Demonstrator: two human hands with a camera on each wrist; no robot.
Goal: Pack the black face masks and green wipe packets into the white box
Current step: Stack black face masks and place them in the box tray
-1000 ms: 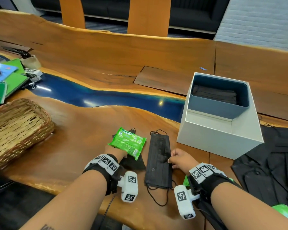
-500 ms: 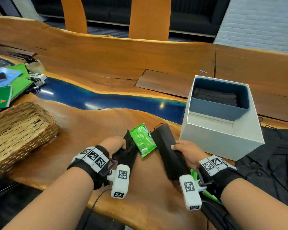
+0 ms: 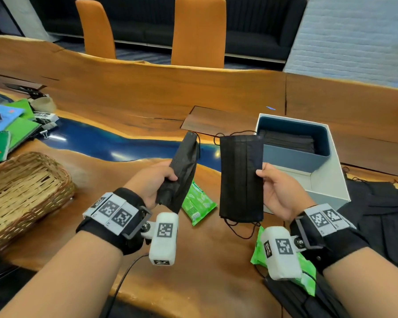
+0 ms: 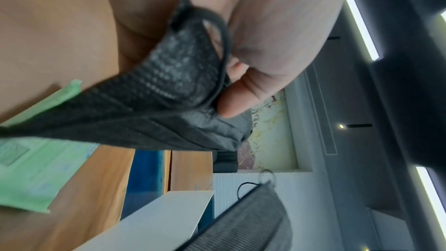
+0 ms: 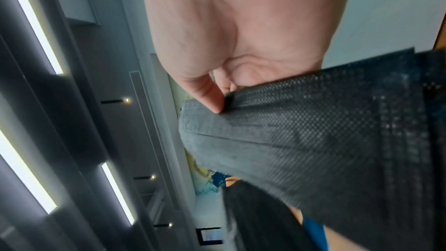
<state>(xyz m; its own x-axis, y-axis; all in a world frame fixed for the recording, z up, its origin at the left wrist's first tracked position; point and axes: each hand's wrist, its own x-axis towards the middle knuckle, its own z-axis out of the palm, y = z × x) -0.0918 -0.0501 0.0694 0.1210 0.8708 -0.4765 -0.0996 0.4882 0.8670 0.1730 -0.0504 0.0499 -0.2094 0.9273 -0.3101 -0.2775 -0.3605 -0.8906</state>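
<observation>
My left hand (image 3: 155,182) grips a black face mask (image 3: 182,171) lifted off the table, seen edge-on; the left wrist view shows the thumb pressed on this mask (image 4: 169,102). My right hand (image 3: 276,189) pinches another black mask (image 3: 240,177) by its right edge, held upright and flat; the right wrist view shows that mask (image 5: 325,131) under the thumb. A green wipe packet (image 3: 197,201) lies on the table between my hands. Another green packet (image 3: 306,271) lies under my right wrist. The white box (image 3: 326,180) stands at right, with black masks in its blue insert (image 3: 287,141).
A wicker basket (image 3: 21,191) sits at the left. Green and blue notebooks (image 3: 7,131) and clips lie at the far left. Dark cloth (image 3: 381,216) is spread right of the box. More black masks (image 3: 296,301) lie at the table's near edge. Orange chairs stand beyond.
Both hands have lifted their masks off the table and raised them upright. The green packet slid off the left mask and now lies on the table.
</observation>
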